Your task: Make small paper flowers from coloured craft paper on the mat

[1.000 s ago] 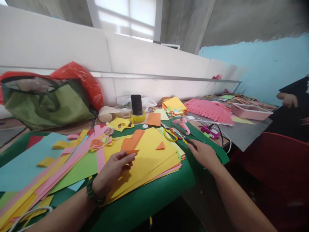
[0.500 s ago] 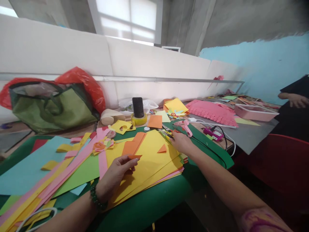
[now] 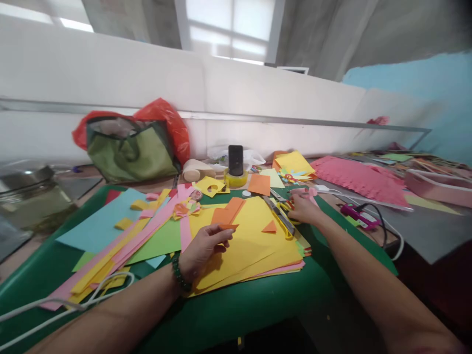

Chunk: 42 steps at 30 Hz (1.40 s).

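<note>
My left hand (image 3: 205, 248), wearing a dark bead bracelet, pinches a small folded piece of orange paper (image 3: 229, 226) above a stack of yellow sheets (image 3: 245, 250). At the stack's far right corner my right hand (image 3: 305, 206) curls over the yellow handles of scissors (image 3: 285, 205), fingers partly hidden. A pink glue gun (image 3: 312, 192) lies just behind that hand. Left of it, a yellow utility knife (image 3: 283, 221) rests on the stack. An orange paper triangle (image 3: 270, 227) and folded orange strips (image 3: 229, 210) lie on the yellow paper.
Left are pink and yellow paper strips (image 3: 121, 248), a paper flower (image 3: 185, 210) and a white cable (image 3: 110, 280). Behind stand a phone (image 3: 236, 160) in a tape roll (image 3: 236, 180) and a green bag (image 3: 129, 150). Right are a purple power adapter (image 3: 359, 216) and pink crepe paper (image 3: 359, 177).
The view has swung left. My right hand has shifted from the utility knife to the scissors beside the glue gun; the knife now lies uncovered. My left hand keeps pinching the orange paper.
</note>
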### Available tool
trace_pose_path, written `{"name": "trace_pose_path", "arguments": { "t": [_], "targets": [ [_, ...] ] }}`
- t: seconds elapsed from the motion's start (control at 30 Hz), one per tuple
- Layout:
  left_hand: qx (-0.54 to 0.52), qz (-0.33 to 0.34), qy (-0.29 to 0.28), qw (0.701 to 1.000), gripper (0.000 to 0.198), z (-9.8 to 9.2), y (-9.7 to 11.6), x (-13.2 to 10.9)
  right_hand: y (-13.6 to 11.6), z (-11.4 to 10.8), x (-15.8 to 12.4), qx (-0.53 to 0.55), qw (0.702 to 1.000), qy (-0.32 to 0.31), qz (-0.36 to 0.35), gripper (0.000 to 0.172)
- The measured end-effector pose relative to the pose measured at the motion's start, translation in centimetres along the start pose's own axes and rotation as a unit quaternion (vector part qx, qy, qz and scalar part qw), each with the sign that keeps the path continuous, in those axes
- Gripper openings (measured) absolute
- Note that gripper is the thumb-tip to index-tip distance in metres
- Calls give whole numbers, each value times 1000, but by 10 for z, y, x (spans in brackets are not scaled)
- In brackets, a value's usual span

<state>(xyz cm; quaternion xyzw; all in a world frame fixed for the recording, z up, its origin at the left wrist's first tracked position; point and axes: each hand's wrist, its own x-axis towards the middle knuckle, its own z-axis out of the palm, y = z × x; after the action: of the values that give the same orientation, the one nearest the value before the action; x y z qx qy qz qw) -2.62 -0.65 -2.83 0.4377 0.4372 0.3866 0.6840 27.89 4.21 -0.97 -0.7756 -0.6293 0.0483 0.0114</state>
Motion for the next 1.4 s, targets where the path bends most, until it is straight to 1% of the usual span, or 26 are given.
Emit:
{"name": "trace_pose_path", "arguments": {
  "t": [0.1, 0.17, 0.23, 0.27, 0.3, 0.37, 0.4, 0.43, 0.47, 0.5, 0.53, 0.57, 0.63, 0.7, 0.77, 0.87, 0.9, 0.97, 1.0, 1.1, 1.17, 1.23, 1.3, 1.33, 1.4],
  "targets": [
    [-32, -2, 8, 999, 40, 0, 1, -1, 11, -11, -23, 20, 999, 37, -1, 47],
    [-43, 3, 12, 999, 39, 0, 2, -1, 26, -15, -45, 35, 998, 53, 5, 42],
    [-51, 6, 12, 999, 38, 1, 2, -2, 45, -13, -71, 61, 995, 74, 22, 40],
    [-55, 6, 11, 998, 38, 1, 3, -2, 53, -10, -84, 146, 982, 119, 24, 42],
    [-58, 6, 9, 998, 38, 2, 3, -3, 59, -5, -96, 249, 953, 169, 18, 43],
    [-65, 7, 6, 998, 37, 3, 4, -4, 59, 6, -119, 424, 875, 235, 10, 53],
    [-67, 7, 4, 998, 37, 4, 5, -5, 54, 12, -129, 487, 838, 246, 6, 58],
    [-69, 7, 3, 998, 37, 4, 5, -5, 44, 17, -137, 528, 812, 248, 3, 63],
    [-72, 5, 3, 997, 38, 4, 5, -6, 33, 20, -144, 558, 795, 238, -10, 68],
    [-74, 5, 3, 997, 39, 4, 5, -6, 20, 22, -151, 581, 786, 213, -25, 67],
    [-76, 5, 4, 997, 40, 4, 6, -7, 7, 23, -156, 591, 789, 163, -42, 60],
    [-78, 6, 4, 997, 40, 4, 6, -7, -4, 22, -161, 589, 796, 132, -52, 52],
    [-79, 12, 3, 997, 41, 4, 7, -8, -20, 19, -169, 564, 819, 77, -64, 46],
    [-80, 19, 1, 997, 42, 5, 8, -9, -28, 15, -177, 547, 832, 30, -84, 47],
    [-82, 23, -1, 996, 43, 5, 9, -9, -32, 14, -184, 544, 832, -26, -101, 50],
    [-90, 26, -4, 996, 42, 6, 10, -11, -38, 19, -193, 542, 831, -94, -88, 53],
    [-92, 28, -7, 995, 41, 6, 10, -12, -40, 22, -194, 542, 830, -103, -84, 55],
    [-94, 32, -12, 995, 38, 7, 10, -14, -42, 24, -196, 531, 837, -99, -88, 58],
    [-94, 35, -16, 995, 36, 7, 10, -15, -42, 24, -195, 513, 848, -97, -94, 60],
    [-88, 45, -26, 995, 34, 8, 10, -18, -37, 17, -192, 406, 901, -112, -109, 66],
    [-83, 52, -31, 995, 33, 9, 11, -19, -34, 12, -190, 354, 923, -98, -119, 67],
    [-81, 57, -33, 995, 31, 9, 12, -20, -33, 11, -188, 344, 927, -55, -139, 64],
    [-80, 58, -37, 994, 31, 9, 13, -21, -35, 12, -187, 347, 922, -26, -172, 56],
    [-79, 57, -40, 994, 31, 10, 13, -21, -38, 13, -187, 346, 918, -29, -189, 52],
    [-74, 55, -49, 995, 31, 10, 12, -22, -43, 13, -185, 340, 914, -54, -215, 45]
  ]
}}
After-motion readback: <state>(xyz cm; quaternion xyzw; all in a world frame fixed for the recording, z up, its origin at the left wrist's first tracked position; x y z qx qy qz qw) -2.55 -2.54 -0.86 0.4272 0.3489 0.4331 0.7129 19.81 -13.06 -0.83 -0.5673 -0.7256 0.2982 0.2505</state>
